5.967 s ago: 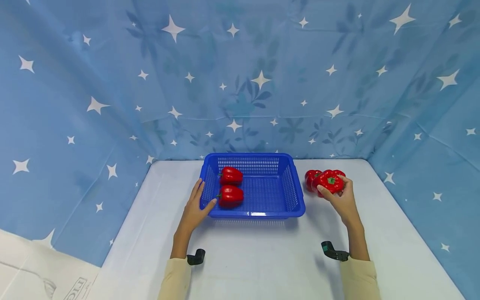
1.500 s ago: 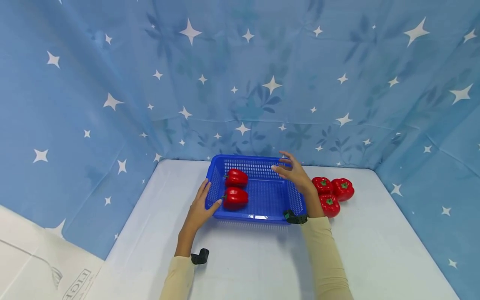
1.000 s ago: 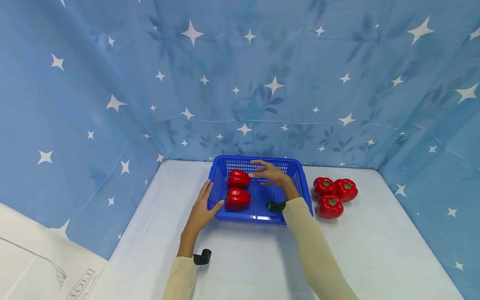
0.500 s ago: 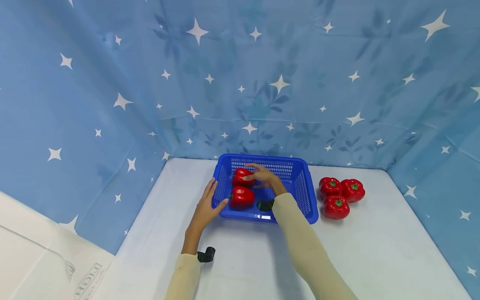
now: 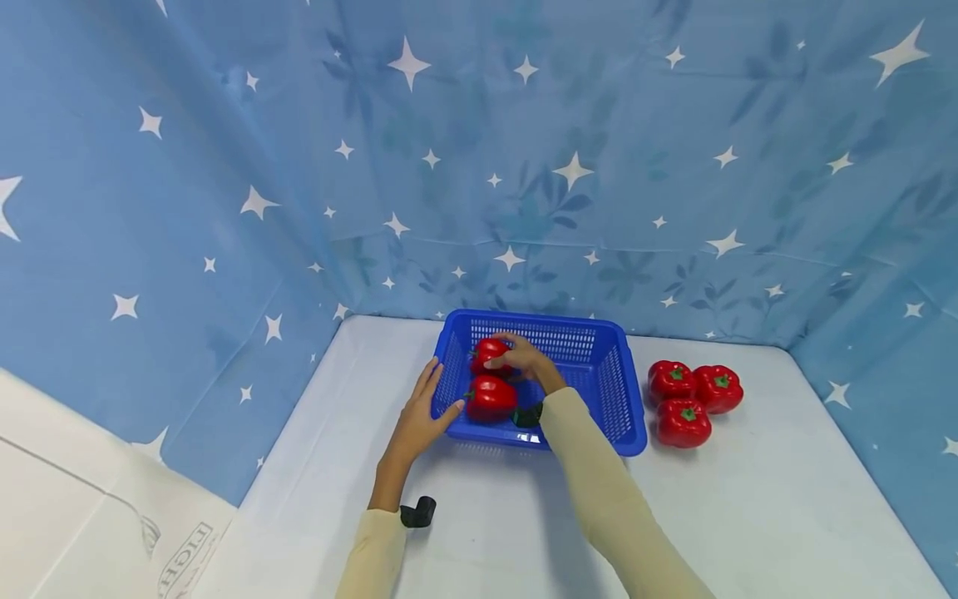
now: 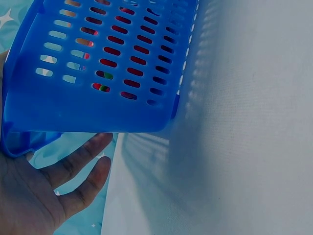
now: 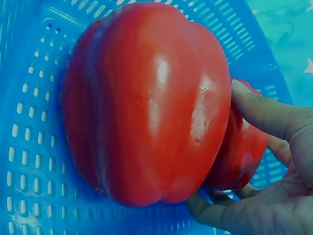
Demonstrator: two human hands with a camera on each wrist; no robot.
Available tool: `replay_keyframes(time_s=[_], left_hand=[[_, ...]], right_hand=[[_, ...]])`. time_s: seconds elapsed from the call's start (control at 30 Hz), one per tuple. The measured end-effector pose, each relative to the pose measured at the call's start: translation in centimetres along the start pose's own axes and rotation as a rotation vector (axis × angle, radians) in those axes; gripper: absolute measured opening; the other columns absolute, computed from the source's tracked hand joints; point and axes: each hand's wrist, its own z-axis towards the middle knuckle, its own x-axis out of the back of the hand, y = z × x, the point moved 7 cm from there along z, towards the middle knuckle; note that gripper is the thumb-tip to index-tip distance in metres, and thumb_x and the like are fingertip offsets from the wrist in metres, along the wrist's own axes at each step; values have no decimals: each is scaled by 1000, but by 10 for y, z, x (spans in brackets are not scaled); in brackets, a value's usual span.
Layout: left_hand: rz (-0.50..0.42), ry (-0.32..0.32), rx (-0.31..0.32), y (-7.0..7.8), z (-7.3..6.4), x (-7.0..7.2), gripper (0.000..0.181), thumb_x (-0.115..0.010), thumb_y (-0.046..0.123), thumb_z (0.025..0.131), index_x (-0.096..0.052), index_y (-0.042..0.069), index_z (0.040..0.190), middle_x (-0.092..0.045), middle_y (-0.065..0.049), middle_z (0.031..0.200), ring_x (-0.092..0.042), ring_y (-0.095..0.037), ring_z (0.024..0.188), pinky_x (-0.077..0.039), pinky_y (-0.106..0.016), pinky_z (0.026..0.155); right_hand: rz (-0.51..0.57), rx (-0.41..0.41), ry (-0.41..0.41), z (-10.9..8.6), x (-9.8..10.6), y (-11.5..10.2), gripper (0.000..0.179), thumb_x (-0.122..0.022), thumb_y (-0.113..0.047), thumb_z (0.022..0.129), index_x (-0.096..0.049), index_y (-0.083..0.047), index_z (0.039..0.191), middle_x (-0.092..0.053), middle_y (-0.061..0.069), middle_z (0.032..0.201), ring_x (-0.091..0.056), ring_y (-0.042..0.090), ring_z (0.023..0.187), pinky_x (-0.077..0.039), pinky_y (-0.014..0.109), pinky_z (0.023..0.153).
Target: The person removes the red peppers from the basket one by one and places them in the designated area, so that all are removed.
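A blue plastic basket (image 5: 615, 391) holds two red bell peppers lying on their sides at its left. My right hand (image 5: 530, 361) reaches inside and grips the far bell pepper (image 5: 488, 353), thumb and fingers on either side of it. In the right wrist view the near bell pepper (image 7: 146, 107) partly hides the gripped one (image 7: 242, 152). My left hand (image 5: 414, 426) rests against the basket's left rim near the front corner. Its fingers are extended, and in the left wrist view fingers (image 6: 80, 156) show beside the basket's slotted wall (image 6: 132, 54).
Three more red bell peppers (image 5: 683, 423) stand clustered, stems up, on the white table (image 5: 778, 482) to the basket's right. A blue star-patterned curtain (image 5: 464, 166) borders the table at the back and sides. Printed cardboard (image 5: 97, 507) lies at the lower left.
My right hand has moved left from the pepper cluster over the basket, down to the far bell pepper, and closed around it. The left hand stays at the rim. The view has shifted slightly.
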Motion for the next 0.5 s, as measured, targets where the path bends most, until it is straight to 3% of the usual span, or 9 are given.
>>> replay_keyframes(time_s=[0.5], left_hand=[[-6, 2, -14, 0, 1, 0, 83, -61, 51, 91, -24, 18, 156, -12, 8, 165, -26, -35, 148, -33, -62, 111]], right_hand=[[-155, -33, 59, 13, -5, 1, 85, -81, -22, 79, -34, -13, 149, -43, 22, 145, -48, 43, 129, -46, 57, 103]])
